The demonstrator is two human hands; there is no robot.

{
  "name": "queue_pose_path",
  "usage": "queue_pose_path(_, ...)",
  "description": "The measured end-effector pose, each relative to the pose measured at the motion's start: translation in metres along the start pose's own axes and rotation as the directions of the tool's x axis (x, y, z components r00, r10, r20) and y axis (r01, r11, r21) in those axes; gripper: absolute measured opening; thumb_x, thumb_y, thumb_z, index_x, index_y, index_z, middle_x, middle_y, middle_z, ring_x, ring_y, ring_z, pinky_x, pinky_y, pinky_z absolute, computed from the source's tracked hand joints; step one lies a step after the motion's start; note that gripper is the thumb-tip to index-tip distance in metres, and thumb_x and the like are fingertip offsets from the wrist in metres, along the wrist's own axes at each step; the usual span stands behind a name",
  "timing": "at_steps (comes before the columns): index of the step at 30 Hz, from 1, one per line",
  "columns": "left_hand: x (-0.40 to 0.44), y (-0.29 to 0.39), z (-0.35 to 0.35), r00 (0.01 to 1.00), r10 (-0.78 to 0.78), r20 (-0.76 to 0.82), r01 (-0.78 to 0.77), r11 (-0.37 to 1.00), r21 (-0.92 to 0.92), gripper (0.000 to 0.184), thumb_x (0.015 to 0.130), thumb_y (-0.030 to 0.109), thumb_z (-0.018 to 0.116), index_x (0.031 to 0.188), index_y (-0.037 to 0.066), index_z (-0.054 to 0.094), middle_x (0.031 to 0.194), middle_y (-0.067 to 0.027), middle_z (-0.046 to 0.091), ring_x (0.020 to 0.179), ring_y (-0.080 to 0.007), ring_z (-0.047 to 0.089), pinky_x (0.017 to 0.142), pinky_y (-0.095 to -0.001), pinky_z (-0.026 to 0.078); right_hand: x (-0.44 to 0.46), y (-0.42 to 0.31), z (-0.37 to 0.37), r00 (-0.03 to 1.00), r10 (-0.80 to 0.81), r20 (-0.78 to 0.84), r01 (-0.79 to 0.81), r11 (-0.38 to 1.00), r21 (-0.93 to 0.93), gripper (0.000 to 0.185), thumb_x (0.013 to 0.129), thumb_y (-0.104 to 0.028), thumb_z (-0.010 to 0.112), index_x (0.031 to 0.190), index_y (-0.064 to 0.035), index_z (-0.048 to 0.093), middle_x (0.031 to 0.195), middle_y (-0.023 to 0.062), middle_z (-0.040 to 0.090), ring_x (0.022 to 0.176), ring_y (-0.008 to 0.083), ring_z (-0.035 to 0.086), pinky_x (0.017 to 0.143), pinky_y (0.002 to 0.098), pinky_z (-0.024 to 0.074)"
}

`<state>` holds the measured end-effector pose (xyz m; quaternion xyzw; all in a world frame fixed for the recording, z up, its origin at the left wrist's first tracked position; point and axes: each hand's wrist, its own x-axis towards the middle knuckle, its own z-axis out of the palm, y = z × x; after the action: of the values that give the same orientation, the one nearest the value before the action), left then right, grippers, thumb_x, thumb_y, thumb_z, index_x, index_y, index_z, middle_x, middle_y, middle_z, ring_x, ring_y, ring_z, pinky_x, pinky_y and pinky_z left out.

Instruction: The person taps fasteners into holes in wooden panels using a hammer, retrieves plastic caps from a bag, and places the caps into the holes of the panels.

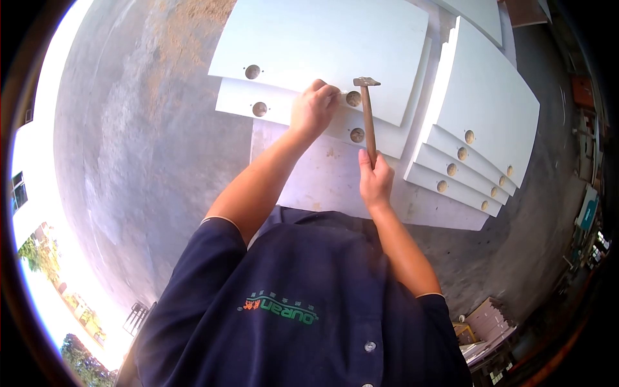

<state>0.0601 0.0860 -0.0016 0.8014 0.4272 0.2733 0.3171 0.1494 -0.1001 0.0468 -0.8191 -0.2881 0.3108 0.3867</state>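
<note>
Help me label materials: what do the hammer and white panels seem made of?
Hammer head: probably metal, dull grey-brown. Hammer handle: likely wood, matte brown. White panels: smooth white coating, perhaps over wood-based board, since the round holes show tan inside.

From where I stand, a smooth, mottled grey concrete floor spreads all round, with a loose tan, powdery patch at the far left. Harsh daylight washes out the left side, where a white wall has a dark-paned window. Leafy green shrubs show at the near left. The right side is dimmer and cluttered, with a flat teal box among blurred shapes.
</note>
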Motion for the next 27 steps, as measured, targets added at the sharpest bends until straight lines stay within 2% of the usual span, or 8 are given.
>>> queue_pose_path(4, 0.000, -0.001, -0.003, 1.000, 0.013, 0.011, -0.013, 1.000, -0.007, 0.008, 0.086, 0.016, 0.071, 0.089, 0.008, 0.073, 0.089, -0.0062, 0.066, 0.072, -0.0257, 0.067, 0.066, -0.0358, 0.054, 0.005, -0.030, -0.011, 0.995, -0.080, -0.060, 0.091, 0.973, 0.212, 0.034, 0.101, -0.026, 0.059, 0.078, -0.0026, 0.050, 0.057, 0.0002, 0.043, 0.053, 0.0102, 0.040, 0.050, 0.0284, 0.0357)
queue_pose_path(7, -0.001, 0.001, -0.002, 1.000, -0.020, 0.016, 0.020, 1.000, -0.010, 0.008, 0.086, 0.016, 0.071, 0.090, 0.008, 0.073, 0.089, -0.0065, 0.066, 0.072, -0.0263, 0.067, 0.067, -0.0363, 0.054, 0.006, -0.031, -0.010, 0.985, -0.136, -0.107, 0.158, 0.957, 0.243, 0.032, 0.101, -0.025, 0.058, 0.078, -0.0031, 0.049, 0.057, 0.0012, 0.042, 0.053, 0.0099, 0.038, 0.050, 0.0273, 0.0344)
queue_pose_path(10, -0.001, -0.001, -0.001, 1.000, -0.012, 0.009, 0.012, 1.000, 0.002, 0.010, 0.085, 0.016, 0.071, 0.091, 0.009, 0.073, 0.090, -0.0069, 0.067, 0.073, -0.0263, 0.067, 0.068, -0.0365, 0.054, 0.002, 0.025, 0.014, 0.997, -0.040, 0.063, 0.058, 0.946, -0.319, 0.037, 0.098, -0.030, 0.058, 0.078, -0.0001, 0.053, 0.064, 0.0206, 0.059, 0.059, 0.0426, 0.057, 0.056, 0.0476, 0.0439)
queue_pose_path(11, -0.002, -0.002, -0.002, 1.000, -0.025, 0.015, 0.025, 1.000, -0.004, 0.010, 0.085, 0.016, 0.071, 0.091, 0.009, 0.073, 0.090, -0.0070, 0.067, 0.073, -0.0260, 0.067, 0.068, -0.0364, 0.054, -0.002, 0.021, 0.012, 0.996, 0.033, 0.086, -0.004, 0.950, -0.311, 0.039, 0.097, -0.034, 0.058, 0.078, 0.0007, 0.055, 0.070, 0.0249, 0.062, 0.072, 0.0515, 0.058, 0.063, 0.0544, 0.0446)
queue_pose_path(20, -0.037, -0.003, -0.042, 0.947, -0.313, 0.071, 0.319, 0.944, -0.086, 0.010, 0.084, 0.016, 0.071, 0.092, 0.010, 0.074, 0.089, -0.0058, 0.066, 0.071, -0.0231, 0.064, 0.067, -0.0353, 0.051, -0.003, -0.011, 0.001, 0.993, -0.109, -0.037, 0.110, 0.994, 0.003, 0.037, 0.099, -0.030, 0.060, 0.077, -0.0021, 0.050, 0.056, 0.0130, 0.052, 0.051, 0.0308, 0.055, 0.052, 0.0406, 0.0421)
queue_pose_path(24, -0.060, -0.011, -0.056, 0.922, -0.378, 0.088, 0.387, 0.912, -0.137, 0.013, 0.085, 0.015, 0.072, 0.093, 0.005, 0.073, 0.089, -0.0079, 0.066, 0.065, -0.0183, 0.059, 0.064, -0.0320, 0.049, 0.001, -0.003, 0.008, 0.991, -0.136, 0.003, 0.136, 0.988, -0.073, 0.035, 0.098, -0.029, 0.060, 0.077, -0.0023, 0.050, 0.057, 0.0157, 0.053, 0.053, 0.0380, 0.055, 0.052, 0.0435, 0.0424)
queue_pose_path(25, -0.065, -0.011, -0.059, 0.920, -0.382, 0.088, 0.391, 0.910, -0.139, 0.014, 0.085, 0.015, 0.072, 0.093, 0.005, 0.073, 0.089, -0.0084, 0.066, 0.064, -0.0181, 0.059, 0.064, -0.0319, 0.049, 0.000, 0.027, 0.020, 0.989, -0.147, 0.019, 0.146, 0.946, -0.290, 0.036, 0.098, -0.030, 0.060, 0.078, -0.0017, 0.052, 0.061, 0.0198, 0.058, 0.060, 0.0446, 0.058, 0.056, 0.0494, 0.0437)
queue_pose_path(27, -0.072, -0.012, -0.062, 0.916, -0.394, 0.082, 0.402, 0.905, -0.142, 0.014, 0.085, 0.015, 0.072, 0.094, 0.004, 0.073, 0.089, -0.0095, 0.066, 0.064, -0.0178, 0.058, 0.064, -0.0316, 0.049, -0.011, 0.036, 0.025, 0.999, 0.000, 0.034, 0.010, 0.963, -0.269, 0.037, 0.098, -0.032, 0.059, 0.079, -0.0009, 0.054, 0.064, 0.0214, 0.060, 0.065, 0.0464, 0.060, 0.059, 0.0518, 0.0442)
